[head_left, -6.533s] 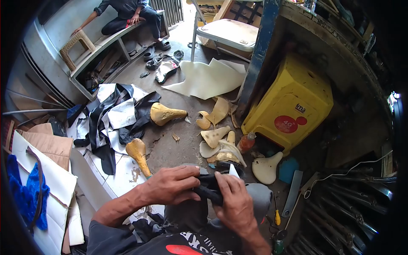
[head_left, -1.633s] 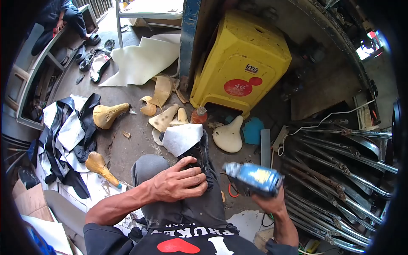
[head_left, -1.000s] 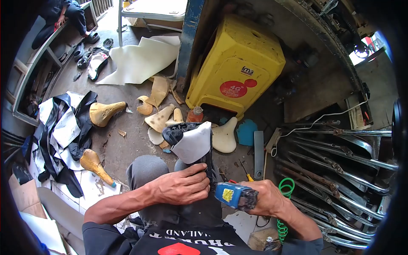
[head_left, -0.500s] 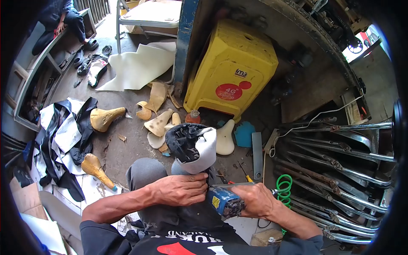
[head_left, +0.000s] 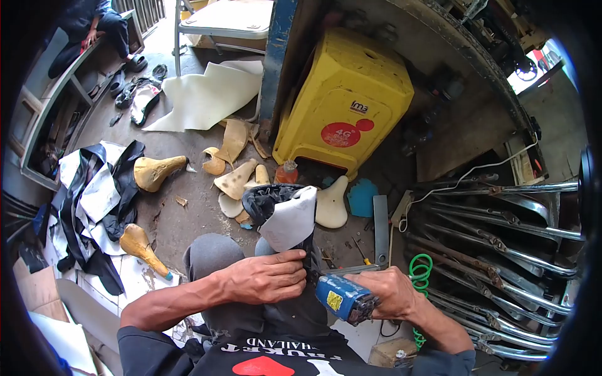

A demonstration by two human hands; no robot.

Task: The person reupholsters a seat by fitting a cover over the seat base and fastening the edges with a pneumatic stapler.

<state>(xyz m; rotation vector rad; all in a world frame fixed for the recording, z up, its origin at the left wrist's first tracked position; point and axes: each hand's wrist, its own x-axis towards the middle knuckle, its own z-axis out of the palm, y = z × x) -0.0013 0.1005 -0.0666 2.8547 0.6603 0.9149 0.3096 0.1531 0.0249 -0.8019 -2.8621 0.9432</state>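
Note:
Between my knees stands a bicycle saddle piece wrapped in a black cover [head_left: 288, 216], whose pale underside is folded outward at the top. My left hand [head_left: 269, 279] is closed on its lower part, fingers pressed along the edge of the cover. My right hand [head_left: 390, 291] grips a blue air staple gun [head_left: 342, 297]. The gun's nose points toward the saddle piece, close to my left fingertips; I cannot tell whether it touches. A green coiled hose [head_left: 419, 276] hangs beside my right wrist.
Saddle-shaped foam pieces [head_left: 157, 173] and scraps lie on the floor, with black and white sheet material [head_left: 100, 194] at left. A yellow plastic stool [head_left: 345, 100] stands ahead. Chrome tube frames [head_left: 514, 250] are stacked at right. Another person [head_left: 94, 28] sits at the upper left.
The staple gun and my right hand have shifted slightly right. The pale flap of the cover has turned and shows more broadly. My left hand stays on the saddle piece.

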